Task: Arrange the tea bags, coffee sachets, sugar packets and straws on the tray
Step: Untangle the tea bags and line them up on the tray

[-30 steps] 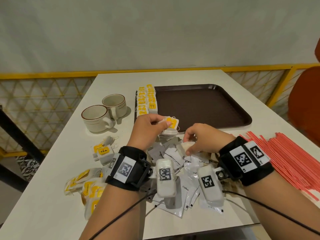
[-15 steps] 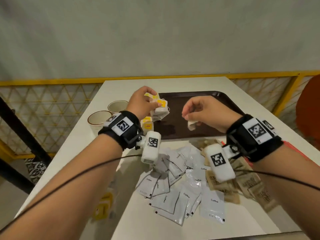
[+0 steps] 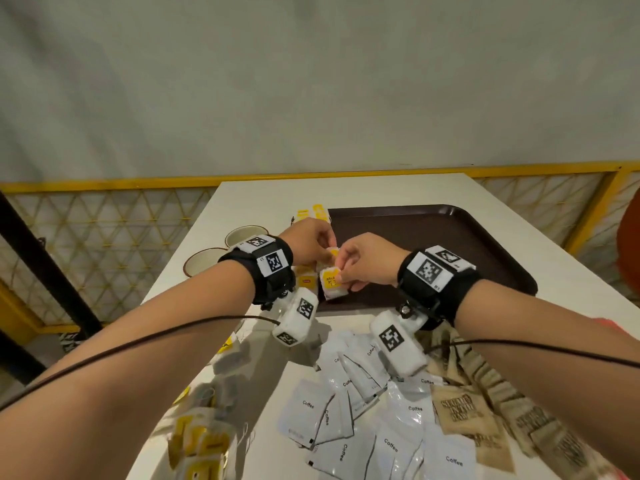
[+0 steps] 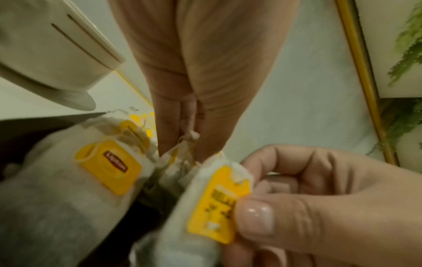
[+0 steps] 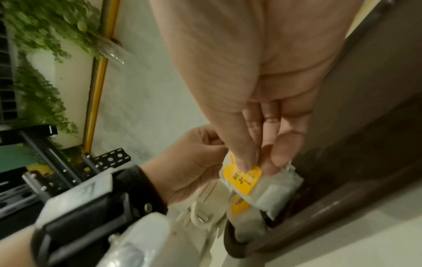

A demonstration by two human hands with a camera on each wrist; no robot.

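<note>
Both hands had risen from the sachet pile to the tray's (image 3: 433,216) near left corner. The right hand (image 3: 367,261) pinched a tea bag (image 3: 330,284) by its yellow tag; the left hand (image 3: 308,240) gripped more. Tangled strings could drag bags out of line. The tray held only tea bags along its left edge.

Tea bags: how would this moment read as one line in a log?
stage: placing tea bags | left hand: holds bags | right hand: pinches yellow tag | place: tray near-left corner
</note>
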